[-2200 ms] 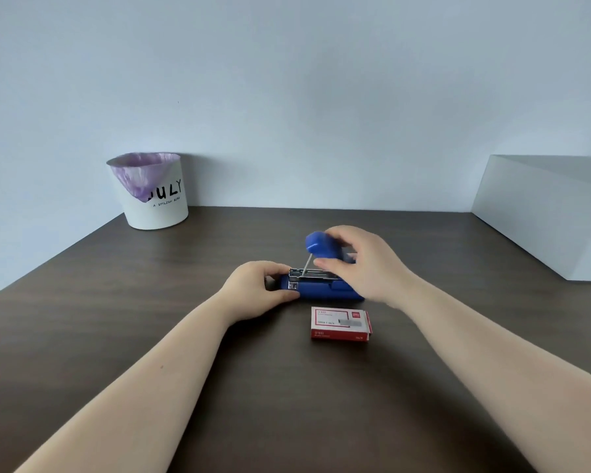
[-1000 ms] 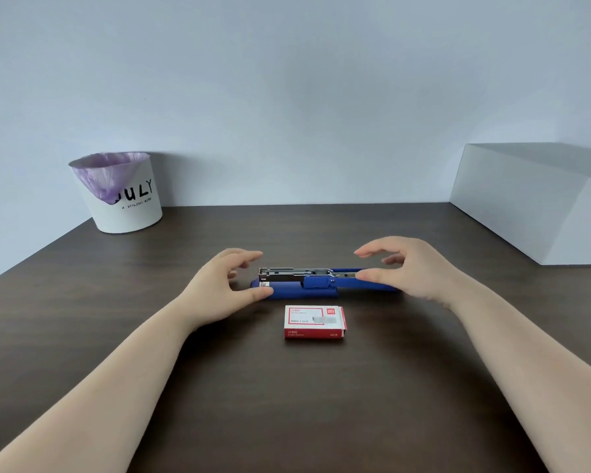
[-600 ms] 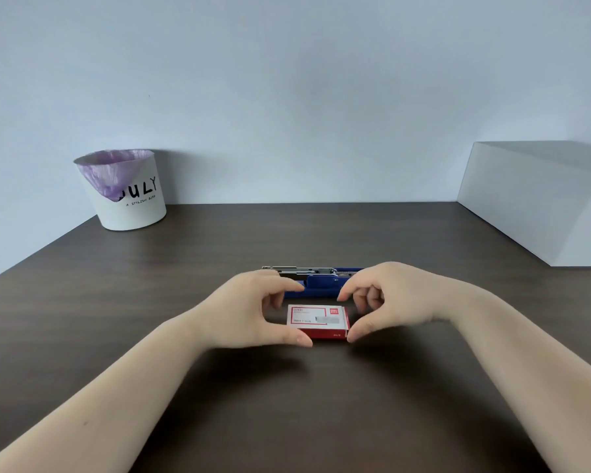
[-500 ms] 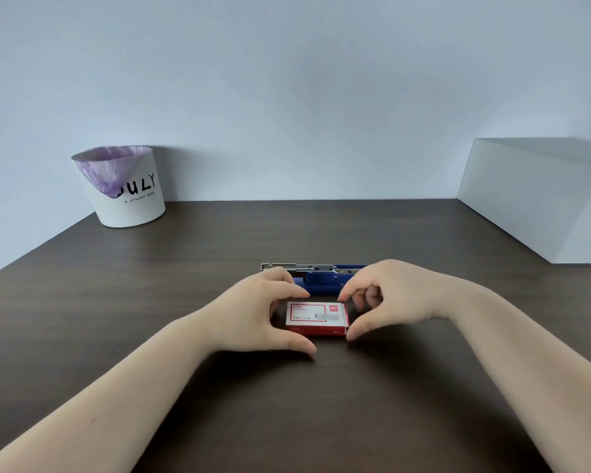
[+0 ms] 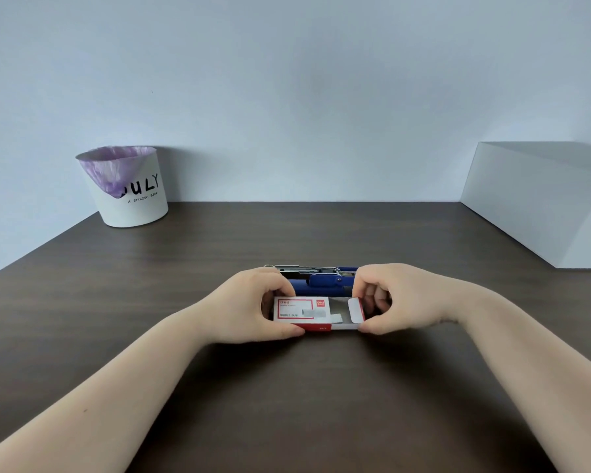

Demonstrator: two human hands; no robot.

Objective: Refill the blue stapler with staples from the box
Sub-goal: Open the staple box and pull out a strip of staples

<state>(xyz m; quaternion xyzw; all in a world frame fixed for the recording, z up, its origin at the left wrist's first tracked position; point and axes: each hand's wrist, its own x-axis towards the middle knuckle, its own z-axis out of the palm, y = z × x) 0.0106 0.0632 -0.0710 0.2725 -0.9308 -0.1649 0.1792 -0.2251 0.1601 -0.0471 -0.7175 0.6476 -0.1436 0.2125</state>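
Your left hand point(image 5: 249, 307) pinches red-and-white staple box point(image 5: 302, 310) sleeve; your right hand point(image 5: 394, 300) pinches inner tray point(image 5: 350, 314), slid partway out to right. Tray contents hard to make out, only pale interior and end flap visible. Box sits on dark table point(image 5: 287, 404), mid-front. Blue stapler point(image 5: 321, 276) lies opened flat just behind box, both ends hidden behind your knuckles. White bin point(image 5: 130, 189) far left; grey block point(image 5: 543, 203) cut off at right.
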